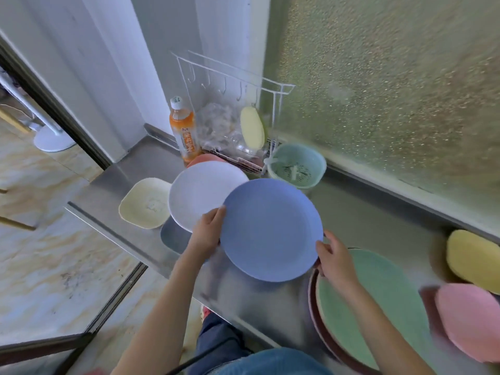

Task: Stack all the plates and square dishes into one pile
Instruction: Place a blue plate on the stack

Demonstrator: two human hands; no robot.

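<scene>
I hold a round blue plate [270, 228] above the steel counter [365, 212] with both hands. My left hand [207, 234] grips its left rim, thumb on top. My right hand [334, 259] grips its right rim. Behind it lies a white plate [200, 193], partly over a pink plate [205, 159]. A cream square dish [146, 203] sits to the left. At the near right a green plate [378, 301] tops a stack of pinkish plates [315, 312]. A pink square dish [470, 320] and a yellow square dish [473, 259] lie at the far right.
A green colander [297, 165], an orange drink bottle [184, 131] and a white wire rack [243, 109] with a yellow sponge stand at the back by the frosted window. The counter's front edge runs diagonally at the left, with tiled floor beyond it.
</scene>
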